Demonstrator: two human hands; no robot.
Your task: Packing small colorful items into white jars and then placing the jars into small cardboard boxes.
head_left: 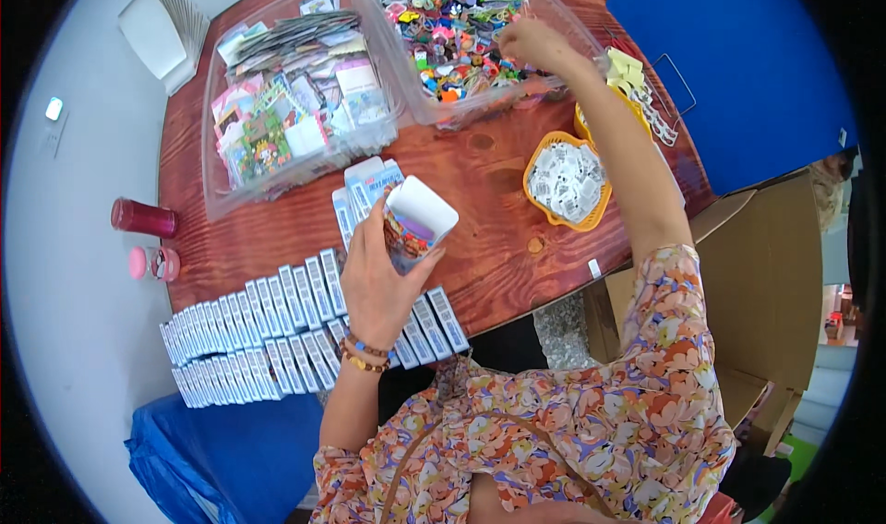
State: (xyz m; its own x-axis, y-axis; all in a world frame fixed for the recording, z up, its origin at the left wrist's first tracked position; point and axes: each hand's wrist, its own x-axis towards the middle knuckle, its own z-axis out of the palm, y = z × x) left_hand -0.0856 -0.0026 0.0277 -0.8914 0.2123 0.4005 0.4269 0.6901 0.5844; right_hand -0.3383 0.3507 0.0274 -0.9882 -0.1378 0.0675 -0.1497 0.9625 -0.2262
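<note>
My left hand (380, 270) is closed around a small open cardboard box (418, 212), its white flap raised and colourful printed contents showing inside. Just beyond that hand lie a few light blue flattened boxes (367, 184). At the far side of the table my right hand (533, 46) reaches into a clear plastic bin (472, 108) full of small colourful trinkets (454, 27). Its fingers are curled together at the bin's right part, and what they grip, if anything, cannot be made out.
Two rows of small upright boxes (268, 307) line the table's near left edge. A clear bin (214, 178) of printed cards stands far left. Under my right arm sits a yellow basket (554, 219) of small white packets. A red jar (143, 217) and cardboard (761, 284) flank the table.
</note>
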